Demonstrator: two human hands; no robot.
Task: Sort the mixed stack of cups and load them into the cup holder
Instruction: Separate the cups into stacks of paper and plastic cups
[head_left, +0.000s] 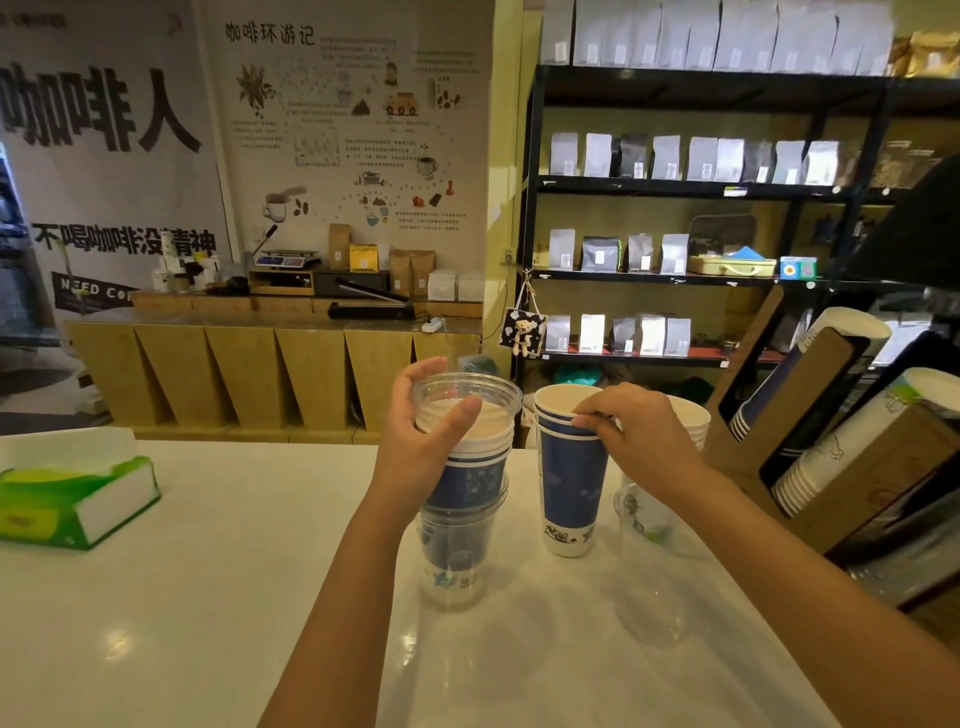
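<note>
Sorting is the step in hand, not loading yet: the left hand (421, 447) is wrapped around the upper part of the mixed stack (462, 488), thumb across the front and fingers curled behind the clear top cup, holding it steady on the counter (208, 571). The right hand (639, 441) has its fingertips pinched on the rim of the blue stack (569, 467), which stands just right of the mixed one. The next move, I judge, calls for lifting the top cup cleanly off the mixed stack — nested plastic may cling, so the lower cups want holding down — and setting it with its own kind. Counts: the mixed stack shows a clear cup on top, a few white rims, at least one blue cup and a clear cup at the bottom; the exact number I cannot tell. The blue stack shows two or three rims. A white stack (693, 421) sits behind the right hand, and a clear cup (644, 514) lies beside its wrist. The holder (821, 415) at right has two visible slots, both partly filled.
</note>
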